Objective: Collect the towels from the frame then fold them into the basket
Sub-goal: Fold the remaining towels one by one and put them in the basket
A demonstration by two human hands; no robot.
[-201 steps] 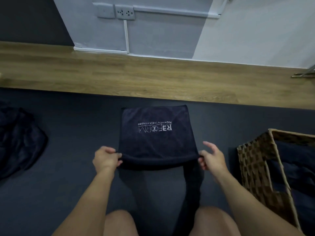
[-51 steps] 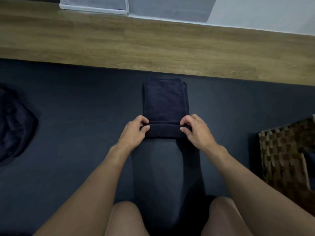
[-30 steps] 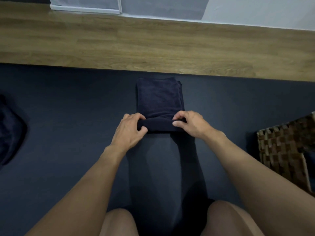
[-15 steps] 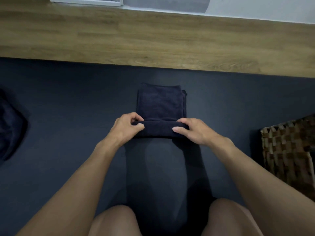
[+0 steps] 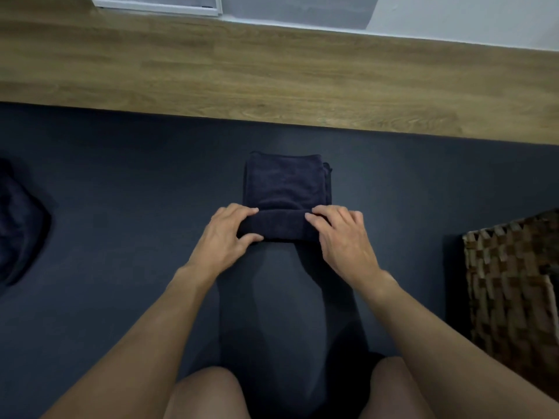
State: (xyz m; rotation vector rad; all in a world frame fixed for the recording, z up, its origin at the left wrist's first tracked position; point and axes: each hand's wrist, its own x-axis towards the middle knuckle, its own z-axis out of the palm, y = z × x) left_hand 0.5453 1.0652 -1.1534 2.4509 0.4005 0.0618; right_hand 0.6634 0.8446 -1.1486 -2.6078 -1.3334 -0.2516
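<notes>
We see a dark navy towel (image 5: pixel 284 182) lying flat on a dark mat (image 5: pixel 121 192), straight ahead of a kneeling person and a little short of the mat's far edge. The towel is folded into a narrow stack, and its near end is turned over into a thick roll that runs crosswise.

The left hand (image 5: pixel 225 237) grips the left end of that roll. Its fingers (image 5: pixel 242 211) curl over the top and the thumb presses in from the near side. The right hand (image 5: pixel 344 240) holds the right end, with its fingers bent down over the roll. We cannot see its thumb. Both hands touch the towel, and the bare middle of the roll shows between them.

A woven basket (image 5: pixel 511 282) stands on the mat at the right edge, well apart from the towel. At the far left edge lies a heap of dark cloth (image 5: pixel 18 231). Beyond the mat runs a strip of wooden floor (image 5: pixel 272 71), then a pale wall (image 5: pixel 453 19). Two bare knees show at the bottom.
</notes>
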